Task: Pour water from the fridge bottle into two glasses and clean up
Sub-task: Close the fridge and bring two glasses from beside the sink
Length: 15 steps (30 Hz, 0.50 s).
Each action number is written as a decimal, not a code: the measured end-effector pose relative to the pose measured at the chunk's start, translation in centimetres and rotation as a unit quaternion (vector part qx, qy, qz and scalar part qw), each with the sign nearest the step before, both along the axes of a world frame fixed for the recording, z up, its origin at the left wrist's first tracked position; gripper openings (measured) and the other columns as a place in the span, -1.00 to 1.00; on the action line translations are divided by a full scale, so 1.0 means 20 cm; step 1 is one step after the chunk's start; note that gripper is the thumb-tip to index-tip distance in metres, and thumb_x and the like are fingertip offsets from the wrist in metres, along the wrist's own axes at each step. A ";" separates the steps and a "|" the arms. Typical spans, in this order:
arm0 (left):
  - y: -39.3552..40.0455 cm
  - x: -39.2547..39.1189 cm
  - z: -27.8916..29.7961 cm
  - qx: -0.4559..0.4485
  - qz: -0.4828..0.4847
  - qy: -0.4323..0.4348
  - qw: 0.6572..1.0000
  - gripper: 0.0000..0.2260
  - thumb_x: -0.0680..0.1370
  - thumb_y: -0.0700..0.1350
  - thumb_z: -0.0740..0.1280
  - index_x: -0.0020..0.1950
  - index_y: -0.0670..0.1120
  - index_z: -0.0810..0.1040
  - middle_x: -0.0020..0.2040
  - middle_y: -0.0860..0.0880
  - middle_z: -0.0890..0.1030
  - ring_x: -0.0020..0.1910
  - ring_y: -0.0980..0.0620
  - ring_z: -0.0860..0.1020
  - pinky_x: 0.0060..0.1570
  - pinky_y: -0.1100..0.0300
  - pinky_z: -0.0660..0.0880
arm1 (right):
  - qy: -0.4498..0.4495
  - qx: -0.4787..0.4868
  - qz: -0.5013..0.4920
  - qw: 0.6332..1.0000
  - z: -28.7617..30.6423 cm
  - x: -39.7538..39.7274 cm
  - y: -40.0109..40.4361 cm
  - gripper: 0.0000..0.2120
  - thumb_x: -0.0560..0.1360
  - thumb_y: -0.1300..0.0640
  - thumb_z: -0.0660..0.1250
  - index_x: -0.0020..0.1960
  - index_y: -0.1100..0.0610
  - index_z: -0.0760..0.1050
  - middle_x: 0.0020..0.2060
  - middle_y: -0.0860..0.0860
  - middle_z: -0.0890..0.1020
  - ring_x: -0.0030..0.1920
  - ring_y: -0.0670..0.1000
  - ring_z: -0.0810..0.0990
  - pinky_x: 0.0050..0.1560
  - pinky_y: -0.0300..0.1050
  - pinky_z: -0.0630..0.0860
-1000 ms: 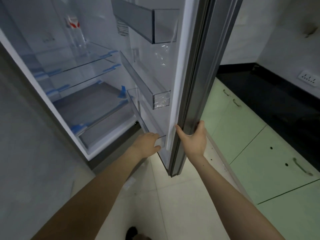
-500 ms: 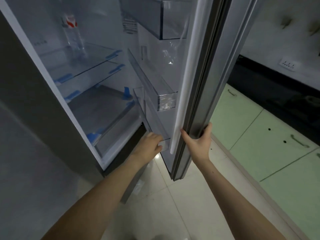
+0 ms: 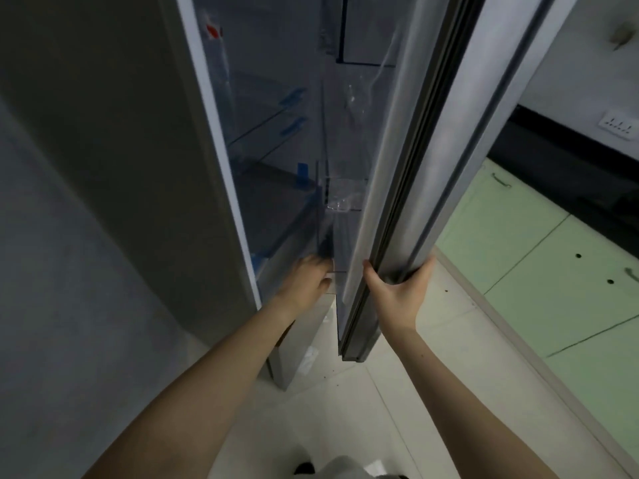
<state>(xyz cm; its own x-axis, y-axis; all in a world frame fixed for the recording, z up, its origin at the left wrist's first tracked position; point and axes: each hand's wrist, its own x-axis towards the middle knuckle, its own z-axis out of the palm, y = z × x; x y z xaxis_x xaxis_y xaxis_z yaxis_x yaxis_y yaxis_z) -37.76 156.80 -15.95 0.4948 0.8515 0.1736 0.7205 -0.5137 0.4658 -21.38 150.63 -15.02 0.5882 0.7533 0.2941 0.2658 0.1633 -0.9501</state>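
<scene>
Right hand (image 3: pixel 397 288): thumb and fingers wrapped around the lower edge of the grey metal fridge door (image 3: pixel 449 150).
Left hand (image 3: pixel 306 280): just left of that grip, blurred, fingers curled on the lowest clear door shelf (image 3: pixel 340 257).
Clear plastic bottle with red label (image 3: pixel 216 46): far up and left, deep inside the fridge.

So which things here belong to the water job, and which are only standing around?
Belonging to the job:
bottle on the fridge shelf
fridge door
right hand gripping the door edge
left hand at the lower door bin

Only around:
green cabinets
wall socket
</scene>
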 end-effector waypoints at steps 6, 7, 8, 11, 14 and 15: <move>-0.04 -0.22 0.06 0.096 0.033 -0.057 0.993 -0.75 0.54 -0.23 0.31 0.22 -0.19 0.54 0.13 -0.16 0.57 0.14 -0.12 0.50 0.12 0.09 0.42 | -0.001 -0.002 -0.028 1.000 -0.01 -0.24 0.04 -0.19 0.21 -0.10 0.58 0.33 -0.16 0.22 0.14 -0.13 0.38 0.16 -0.16 0.43 0.07 -0.41 0.41; -0.04 -0.26 0.09 0.128 0.032 -0.063 0.989 -0.74 0.53 -0.24 0.33 0.22 -0.20 0.54 0.13 -0.16 0.58 0.14 -0.13 0.51 0.12 0.04 0.45 | 0.002 0.001 -0.029 1.000 -0.01 -0.27 0.04 -0.19 0.20 -0.11 0.58 0.32 -0.17 0.22 0.12 -0.14 0.36 0.14 -0.21 0.41 0.03 -0.48 0.40; -0.04 -0.30 0.11 0.168 0.035 -0.077 0.982 -0.74 0.52 -0.25 0.35 0.21 -0.21 0.55 0.12 -0.16 0.59 0.13 -0.14 0.53 0.12 0.01 0.48 | 0.006 0.005 -0.029 1.000 0.00 -0.29 0.05 -0.21 0.20 -0.10 0.57 0.31 -0.19 0.22 0.11 -0.15 0.35 0.13 -0.24 0.40 -0.01 -0.53 0.39; -0.05 -0.44 0.19 0.288 0.084 -0.149 0.942 -0.71 0.51 -0.25 0.38 0.23 -0.22 0.54 0.17 -0.16 0.58 0.17 -0.08 0.51 0.19 0.02 0.47 | 0.018 0.009 -0.023 1.000 0.01 -0.34 0.05 -0.23 0.22 -0.10 0.57 0.25 -0.33 0.17 0.14 -0.16 0.36 0.13 -0.24 0.40 0.00 -0.58 0.38; 0.00 -0.58 0.27 0.349 0.168 -0.189 0.902 -0.62 0.54 -0.13 0.36 0.34 -0.18 0.45 0.29 -0.14 0.51 0.30 -0.05 0.42 0.33 0.05 0.35 | 0.041 -0.003 -0.009 0.999 0.00 -0.37 0.05 -0.21 0.25 -0.12 0.56 0.29 -0.33 0.14 0.22 -0.12 0.44 0.15 -0.17 0.50 0.09 -0.40 0.47; 0.02 -0.61 0.29 0.350 0.190 -0.202 0.895 -0.58 0.55 -0.08 0.33 0.38 -0.16 0.41 0.34 -0.13 0.46 0.35 -0.04 0.38 0.38 0.06 0.30 | 0.047 -0.007 -0.011 0.999 0.00 -0.38 0.05 -0.18 0.25 -0.13 0.56 0.32 -0.30 0.13 0.20 -0.15 0.47 0.13 -0.20 0.52 0.09 -0.35 0.48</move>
